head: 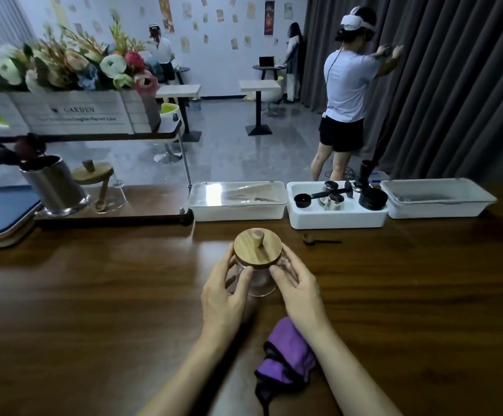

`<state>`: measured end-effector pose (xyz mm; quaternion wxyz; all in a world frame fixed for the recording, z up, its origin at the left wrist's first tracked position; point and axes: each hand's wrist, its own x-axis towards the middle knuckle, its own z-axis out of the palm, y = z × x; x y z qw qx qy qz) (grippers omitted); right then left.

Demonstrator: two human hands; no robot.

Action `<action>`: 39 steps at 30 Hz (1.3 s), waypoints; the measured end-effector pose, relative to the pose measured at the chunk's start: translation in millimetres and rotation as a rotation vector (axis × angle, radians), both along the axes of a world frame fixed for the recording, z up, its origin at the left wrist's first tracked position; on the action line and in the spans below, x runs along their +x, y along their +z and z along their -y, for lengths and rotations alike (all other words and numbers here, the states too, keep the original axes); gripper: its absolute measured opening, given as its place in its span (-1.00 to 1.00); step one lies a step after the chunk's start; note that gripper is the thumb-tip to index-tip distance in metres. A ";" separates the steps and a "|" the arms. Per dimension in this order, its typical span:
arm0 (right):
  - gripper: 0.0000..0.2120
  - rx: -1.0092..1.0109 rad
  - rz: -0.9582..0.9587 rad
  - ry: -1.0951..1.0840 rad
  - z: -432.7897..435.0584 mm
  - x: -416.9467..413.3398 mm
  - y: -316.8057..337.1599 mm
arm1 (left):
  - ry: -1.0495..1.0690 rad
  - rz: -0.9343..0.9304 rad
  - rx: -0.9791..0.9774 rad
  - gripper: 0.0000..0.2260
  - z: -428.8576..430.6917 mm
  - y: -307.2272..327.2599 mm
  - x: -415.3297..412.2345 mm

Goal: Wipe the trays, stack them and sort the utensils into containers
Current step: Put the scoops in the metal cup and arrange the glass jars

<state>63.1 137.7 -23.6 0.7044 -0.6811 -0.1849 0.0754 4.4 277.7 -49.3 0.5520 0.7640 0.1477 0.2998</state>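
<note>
Centre frame: left hand [224, 288] and right hand [296, 282] curl round glass jar [257, 280], wooden lid [257, 247] on. Risk: smooth glass slips; lid topples if tilted.

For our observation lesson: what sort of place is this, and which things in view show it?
Probably a café-style room, perhaps staged for recording: small tables, a counter with a bin of coffee pitchers and a scoop, and a person wearing a headset.
</note>
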 end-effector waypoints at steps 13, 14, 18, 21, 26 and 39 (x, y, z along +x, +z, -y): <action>-0.56 -0.382 0.161 -0.057 -13.5 30.1 25.2 | -0.079 -0.044 0.035 -0.26 -14.0 -6.1 19.7; -0.59 -0.363 0.158 -0.070 -17.7 32.8 25.5 | -0.086 -0.041 0.035 -0.26 -15.5 -5.4 22.4; -0.65 -0.287 0.114 -0.133 -29.9 42.6 25.9 | -0.126 -0.048 0.025 -0.21 -22.2 -7.8 33.1; -0.64 -0.279 0.104 -0.149 -36.4 44.8 22.9 | -0.133 -0.060 0.027 -0.15 -26.8 -9.8 38.2; -0.70 -0.259 0.120 -0.133 -40.9 51.0 29.6 | -0.136 -0.076 0.047 -0.19 -26.5 -8.6 41.4; -0.77 -0.242 0.197 -0.020 -42.5 61.5 36.5 | -0.037 -0.156 0.071 -0.23 -19.4 -1.8 37.5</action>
